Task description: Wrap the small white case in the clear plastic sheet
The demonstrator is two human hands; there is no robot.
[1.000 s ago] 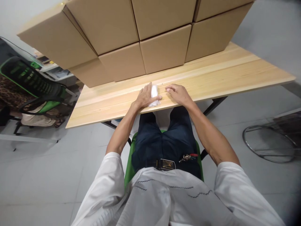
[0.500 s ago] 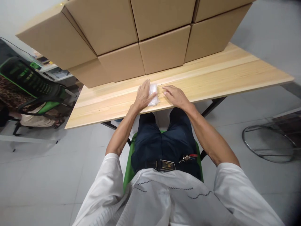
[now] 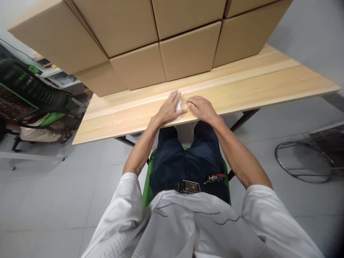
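Note:
My left hand point(image 3: 170, 108) lies flat over a small folded piece of thin white, see-through material point(image 3: 178, 105), fingers stretched out and thumb pointing right. Most of that piece is hidden beneath the palm; only its right edge shows. Just to the right, my right hand point(image 3: 202, 108) rests by the wooden tabletop's point(image 3: 242, 94) front edge with its fingers curled inward. The fingertips point toward the white piece, a small gap away. Whether they pinch anything small I cannot make out.
Large cardboard boxes point(image 3: 190, 52) stand stacked along the back of the table. A black and green mesh chair point(image 3: 32, 95) with a seated person is at the left. On the right floor is a round metal stool frame point(image 3: 303, 143). Keys point(image 3: 212, 179) hang at my belt.
My left hand has slid right, across the white folded piece, and now covers most of it. The right hand has barely moved, its fingers slightly more curled. The view has shifted a little.

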